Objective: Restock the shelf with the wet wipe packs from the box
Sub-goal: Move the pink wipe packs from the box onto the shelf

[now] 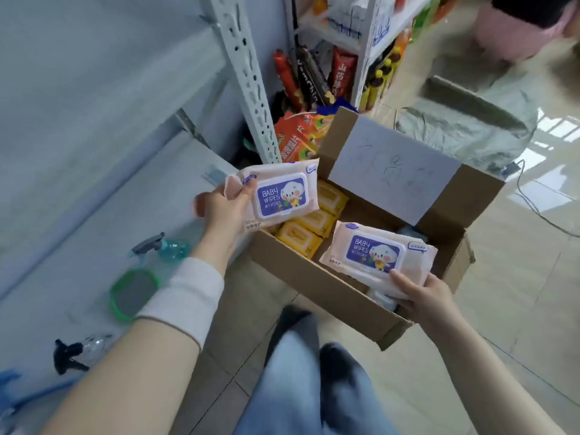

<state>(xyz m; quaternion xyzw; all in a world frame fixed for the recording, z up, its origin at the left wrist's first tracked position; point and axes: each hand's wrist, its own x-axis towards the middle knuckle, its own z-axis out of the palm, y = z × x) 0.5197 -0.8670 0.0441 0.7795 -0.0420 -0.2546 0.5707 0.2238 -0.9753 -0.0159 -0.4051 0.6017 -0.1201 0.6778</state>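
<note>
Head view has you standing over an open cardboard box (329, 290) on the tiled floor (518, 309). Your left hand (219, 211) holds one pink baby wipes pack (279, 196) by its short end, above the box's left corner and close to the white shelf (47, 277). Its fingers are clamped on the pack, thumb across the front and the rest hidden behind.

Your right hand (420, 293) grips a second pink pack (376, 254) by its near edge, thumb on top and fingers underneath, over the open box on the side nearer you. Both packs face up with the blue BABY WIPES lid showing (a cartoon figure is printed beside the words).

Inside the box, along its left side, a row of yellow packs (301, 233) lies flat; what sits beneath the right-hand pack is too hidden to tell. A white sheet (392, 171) covers the raised far flap.

On the shelf lie a teal spray bottle (163, 246), a green-rimmed round item (133, 293) and a clear spray bottle with a black trigger (75, 353). Behind the box, orange snack bags (295, 139) sit at the foot of a perforated metal upright (248, 83).
</note>
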